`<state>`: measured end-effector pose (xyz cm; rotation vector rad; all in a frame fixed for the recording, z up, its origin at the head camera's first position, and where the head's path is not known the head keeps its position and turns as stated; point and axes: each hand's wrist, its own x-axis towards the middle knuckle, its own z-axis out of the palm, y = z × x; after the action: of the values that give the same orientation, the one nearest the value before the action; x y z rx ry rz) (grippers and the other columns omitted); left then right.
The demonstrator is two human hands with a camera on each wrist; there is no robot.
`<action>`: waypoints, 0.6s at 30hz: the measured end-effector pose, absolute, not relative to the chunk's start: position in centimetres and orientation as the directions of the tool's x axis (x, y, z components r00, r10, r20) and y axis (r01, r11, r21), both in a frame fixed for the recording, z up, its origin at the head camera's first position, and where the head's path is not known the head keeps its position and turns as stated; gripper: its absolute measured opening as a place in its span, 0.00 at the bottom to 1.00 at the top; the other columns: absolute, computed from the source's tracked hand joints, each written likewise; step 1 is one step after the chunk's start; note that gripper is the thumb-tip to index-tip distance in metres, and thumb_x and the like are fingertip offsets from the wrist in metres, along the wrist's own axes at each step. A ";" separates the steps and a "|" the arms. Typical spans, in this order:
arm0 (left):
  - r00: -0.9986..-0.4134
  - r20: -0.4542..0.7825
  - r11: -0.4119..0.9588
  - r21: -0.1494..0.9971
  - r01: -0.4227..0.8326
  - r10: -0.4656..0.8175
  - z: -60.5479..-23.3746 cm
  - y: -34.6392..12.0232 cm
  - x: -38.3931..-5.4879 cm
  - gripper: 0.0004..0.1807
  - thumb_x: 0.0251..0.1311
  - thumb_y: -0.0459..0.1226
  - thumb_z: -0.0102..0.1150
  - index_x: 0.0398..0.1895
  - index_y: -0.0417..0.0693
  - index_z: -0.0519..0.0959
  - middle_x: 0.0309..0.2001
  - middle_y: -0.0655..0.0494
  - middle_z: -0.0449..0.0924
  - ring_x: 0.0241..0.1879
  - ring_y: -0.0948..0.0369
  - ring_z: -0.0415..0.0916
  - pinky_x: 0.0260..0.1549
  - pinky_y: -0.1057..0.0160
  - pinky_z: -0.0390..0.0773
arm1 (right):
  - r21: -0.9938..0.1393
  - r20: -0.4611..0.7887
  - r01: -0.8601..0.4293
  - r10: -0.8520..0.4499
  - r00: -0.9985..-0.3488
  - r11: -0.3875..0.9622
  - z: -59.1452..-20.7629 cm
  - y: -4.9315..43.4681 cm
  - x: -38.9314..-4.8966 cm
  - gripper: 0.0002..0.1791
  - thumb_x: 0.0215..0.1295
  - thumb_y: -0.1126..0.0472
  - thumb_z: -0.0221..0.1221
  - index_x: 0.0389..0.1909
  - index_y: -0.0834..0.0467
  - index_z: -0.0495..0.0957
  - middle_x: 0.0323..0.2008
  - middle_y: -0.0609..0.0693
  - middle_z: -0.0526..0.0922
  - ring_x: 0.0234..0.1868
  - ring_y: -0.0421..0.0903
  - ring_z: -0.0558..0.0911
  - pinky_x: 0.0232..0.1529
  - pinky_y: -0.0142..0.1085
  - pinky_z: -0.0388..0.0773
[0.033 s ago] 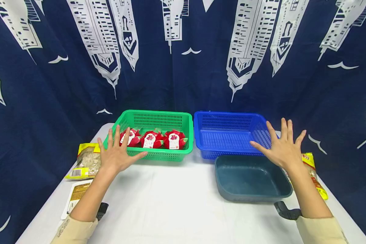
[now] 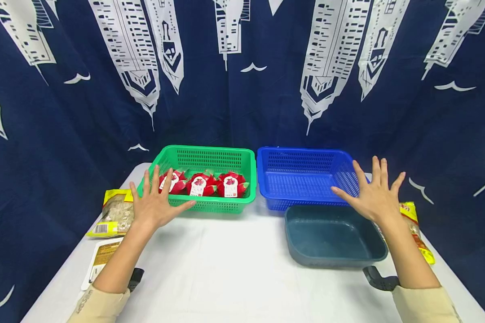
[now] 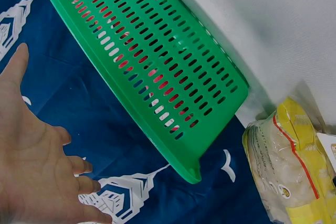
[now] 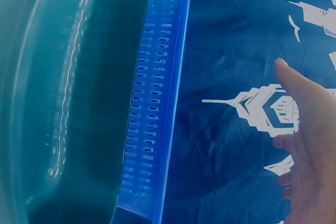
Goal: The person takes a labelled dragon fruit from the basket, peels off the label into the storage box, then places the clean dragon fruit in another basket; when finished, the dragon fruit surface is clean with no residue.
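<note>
My left hand is held up with fingers spread, overlapping the front left corner of the green basket in the head view. Inside that basket sit three red dragon fruits with green tips and white labels. On the other side my right hand is also spread wide, in front of the right end of a blue basket. A dark teal tub stands before the blue basket, left of the right forearm. Neither hand holds anything. In the left wrist view the green basket's slotted wall shows red through its holes.
Left of the left arm lies a yellow bag of pale food, with a white and brown packet nearer me, partly hidden by the forearm. Another yellow bag lies beyond the right forearm. A navy patterned curtain hangs behind the white table.
</note>
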<state>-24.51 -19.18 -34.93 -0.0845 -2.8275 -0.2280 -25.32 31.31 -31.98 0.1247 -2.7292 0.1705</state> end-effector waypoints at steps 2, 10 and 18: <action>-0.953 0.302 0.986 0.149 0.081 0.032 -34.9 -19.2 -24.5 0.59 0.44 0.73 0.46 0.73 0.56 0.38 0.72 0.41 0.31 0.69 0.42 0.25 0.56 0.35 0.20 | -0.100 0.395 -0.115 -0.067 -0.916 0.988 -32.0 31.2 -25.3 0.51 0.56 0.27 0.43 0.72 0.54 0.43 0.69 0.65 0.27 0.67 0.58 0.21 0.52 0.60 0.10; -0.943 0.331 0.980 0.175 0.093 0.030 -34.5 -19.4 -24.2 0.56 0.47 0.72 0.44 0.73 0.57 0.38 0.72 0.41 0.33 0.69 0.43 0.24 0.56 0.34 0.24 | -0.107 0.399 -0.151 -0.096 -0.912 0.983 -31.4 29.9 -25.5 0.50 0.57 0.28 0.44 0.72 0.54 0.43 0.69 0.65 0.29 0.67 0.57 0.22 0.53 0.60 0.11; -0.892 0.451 0.951 0.290 0.112 -0.032 -34.6 -19.2 -23.6 0.48 0.59 0.62 0.45 0.73 0.53 0.36 0.72 0.41 0.32 0.69 0.46 0.23 0.59 0.35 0.30 | -0.257 0.483 -0.270 -0.119 -0.867 0.928 -30.3 24.9 -26.2 0.43 0.61 0.35 0.48 0.69 0.58 0.53 0.69 0.68 0.41 0.69 0.61 0.33 0.59 0.62 0.22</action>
<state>-23.63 -19.18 -34.64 -0.0570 -2.6392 -0.4284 -26.19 24.91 -30.28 0.2800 -2.6126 0.4391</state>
